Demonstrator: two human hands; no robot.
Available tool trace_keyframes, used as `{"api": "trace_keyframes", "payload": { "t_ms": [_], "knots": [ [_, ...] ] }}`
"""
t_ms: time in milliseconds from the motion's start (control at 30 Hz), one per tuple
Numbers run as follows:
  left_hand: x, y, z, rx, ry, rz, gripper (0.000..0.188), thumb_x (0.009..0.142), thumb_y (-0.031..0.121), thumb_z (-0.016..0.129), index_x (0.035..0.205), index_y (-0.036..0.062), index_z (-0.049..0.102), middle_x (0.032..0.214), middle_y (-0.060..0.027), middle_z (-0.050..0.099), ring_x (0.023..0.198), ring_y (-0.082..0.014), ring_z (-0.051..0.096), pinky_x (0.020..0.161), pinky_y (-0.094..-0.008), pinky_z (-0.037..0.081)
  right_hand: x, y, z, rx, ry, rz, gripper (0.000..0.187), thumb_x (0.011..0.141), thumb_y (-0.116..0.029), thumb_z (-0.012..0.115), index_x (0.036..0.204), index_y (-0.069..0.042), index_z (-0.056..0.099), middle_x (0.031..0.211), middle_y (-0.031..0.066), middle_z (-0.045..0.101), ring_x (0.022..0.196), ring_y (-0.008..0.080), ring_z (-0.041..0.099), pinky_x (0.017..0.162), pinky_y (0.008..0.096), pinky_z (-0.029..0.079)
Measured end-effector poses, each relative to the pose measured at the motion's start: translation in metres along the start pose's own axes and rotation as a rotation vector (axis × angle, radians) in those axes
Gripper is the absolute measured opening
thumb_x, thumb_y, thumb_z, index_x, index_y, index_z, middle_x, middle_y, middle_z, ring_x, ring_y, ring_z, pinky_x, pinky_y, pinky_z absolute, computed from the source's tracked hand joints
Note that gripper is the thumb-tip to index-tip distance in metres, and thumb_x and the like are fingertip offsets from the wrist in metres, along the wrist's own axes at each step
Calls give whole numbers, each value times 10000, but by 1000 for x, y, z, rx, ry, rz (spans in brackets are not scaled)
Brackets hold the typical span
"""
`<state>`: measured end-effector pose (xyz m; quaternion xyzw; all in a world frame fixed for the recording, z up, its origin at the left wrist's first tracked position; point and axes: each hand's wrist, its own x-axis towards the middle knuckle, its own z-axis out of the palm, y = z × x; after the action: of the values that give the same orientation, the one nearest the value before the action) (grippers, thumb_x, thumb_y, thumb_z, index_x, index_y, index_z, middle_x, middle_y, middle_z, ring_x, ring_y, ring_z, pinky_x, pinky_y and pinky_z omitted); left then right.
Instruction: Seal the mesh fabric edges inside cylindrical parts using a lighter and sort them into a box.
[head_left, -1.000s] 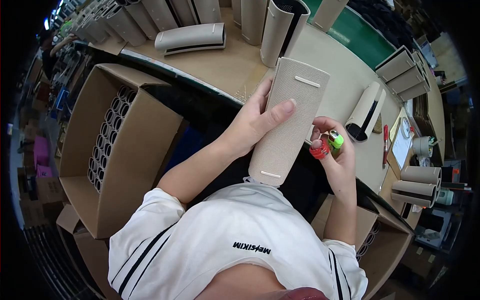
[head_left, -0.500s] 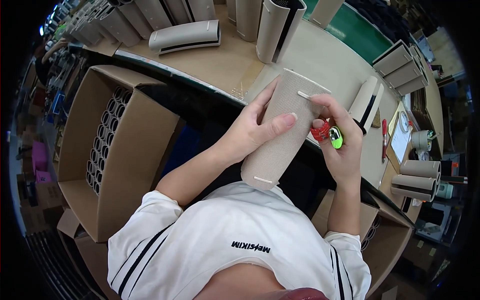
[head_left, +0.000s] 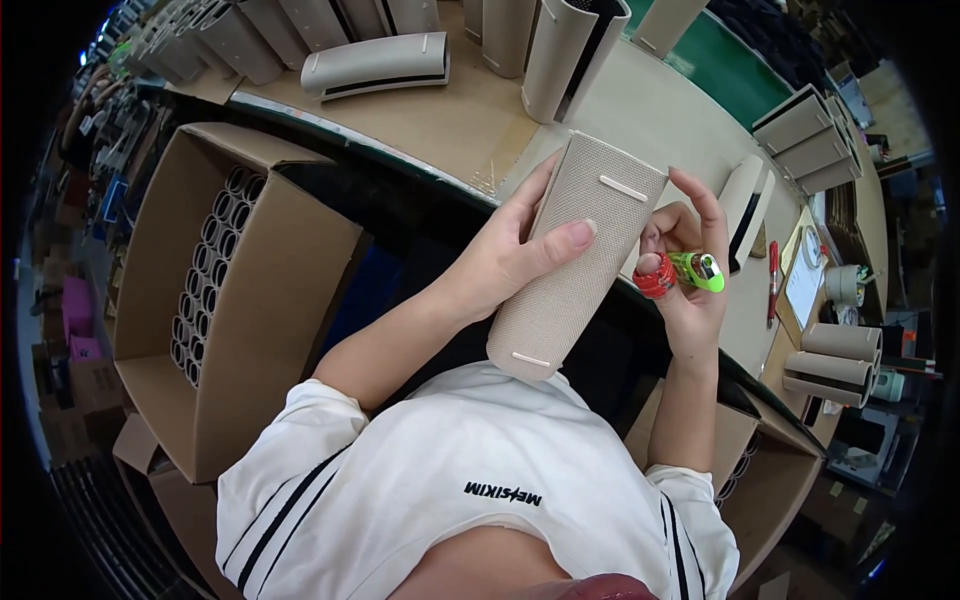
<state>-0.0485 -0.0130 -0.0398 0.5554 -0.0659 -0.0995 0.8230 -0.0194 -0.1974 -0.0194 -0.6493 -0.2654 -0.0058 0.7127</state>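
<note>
The left hand (head_left: 525,262) is gripping a beige woven cover (head_left: 550,312), its thumb pressing on the front and its other fingers curling behind the left edge. The cover is tilting in front of the person's white shirt (head_left: 455,425), short of the tabletop (head_left: 625,105), and 2 pale bars, 1 near each end, are showing on its face. The right hand (head_left: 692,300) is closing round a green lighter (head_left: 697,270); its index finger is reaching out beside the cover's upper right corner, and whether it is touching, the view is not telling. Red wrapping (head_left: 654,275) is circling the thumb.

Both bars are appearing fixed, so that part is seeming done; the hands are apparently still working on this piece, and what its hidden side is lacking cannot be told. Similar covers are lying on the tabletop (head_left: 375,67) and standing upright (head_left: 560,65), their stage unclear. On the left, a carton (head_left: 275,320) is holding rows of tubes (head_left: 208,270).
</note>
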Motion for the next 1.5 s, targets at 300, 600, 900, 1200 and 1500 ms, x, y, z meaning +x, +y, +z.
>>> {"api": "trace_keyframes", "payload": {
  "t_ms": [300, 600, 900, 1200, 1500],
  "knots": [
    [-2, -1, -4, 37, 10, -18, 865, 866, 397, 658, 1502, 46, 189, 1354, -233, 442, 1167, -343, 524, 955, -413, 453, -3, 2, 1, -251, -8, -45, 563, 775, 24, 684, 1306, -8, 500, 870, 38, 537, 732, 120, 472, 659, 216, 411],
    [2, 0, -6, -11, 25, -21, 840, 870, 385, 661, 1494, 46, 214, 1319, -242, 468, 1120, -323, 551, 898, -390, 489, 8, 5, -2, -229, -151, 0, 632, 824, -65, 669, 1407, -49, 426, 837, 61, 559, 674, 99, 450, 596, 191, 376],
    [4, -3, -10, -2, 57, 22, 821, 872, 397, 660, 1477, 33, 240, 1293, -233, 486, 1064, -305, 583, 837, -360, 516, 0, 20, 0, 314, -54, 97, 556, 875, -123, 636, 1388, -34, 440, 779, 43, 540, 576, 83, 418, 493, 174, 327],
    [18, 18, -16, -74, 140, 4, 794, 841, 491, 684, 1401, 38, 351, 1253, -191, 526, 1084, -274, 579, 859, -363, 503, -26, 41, -20, 290, -514, 444, 473, 892, -113, 625, 1324, 25, 490, 709, 22, 514, 617, 86, 446, 593, 214, 388],
    [15, -35, -61, -566, -23, 298, 907, 743, 715, 621, 1428, 170, 384, 1363, -141, 501, 1228, -310, 524, 1045, -481, 420, -41, 30, -12, 619, -83, 700, 360, 915, -296, 648, 1092, 13, 593, 671, 8, 504, 531, 86, 414, 522, 201, 354]
  ]
}}
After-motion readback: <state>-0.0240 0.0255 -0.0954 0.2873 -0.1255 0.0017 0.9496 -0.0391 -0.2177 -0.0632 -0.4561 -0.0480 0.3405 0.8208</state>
